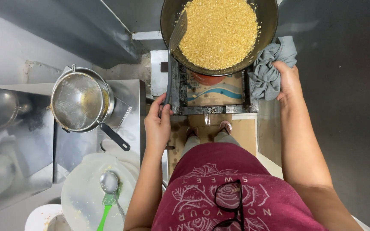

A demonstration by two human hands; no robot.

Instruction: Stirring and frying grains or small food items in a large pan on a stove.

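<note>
Your left hand [158, 123] grips the long grey spatula [173, 55] while your right hand [286, 80] pinches a grey cloth [270, 64] against the wide dark pan of yellow grains [219, 34]; a hard shove could slop grains over its rim.

My left hand [158, 122] reached toward twelve o'clock, fingers curled shut; my right hand [287, 81], at two o'clock, gripped with arm extended.

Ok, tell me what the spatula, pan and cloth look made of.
Spatula: dark grey, matte, likely plastic or silicone; the left hand grips it.
Pan: dark, dull metal, it seems.
Cloth: soft, crumpled grey fabric under the right hand.
</note>
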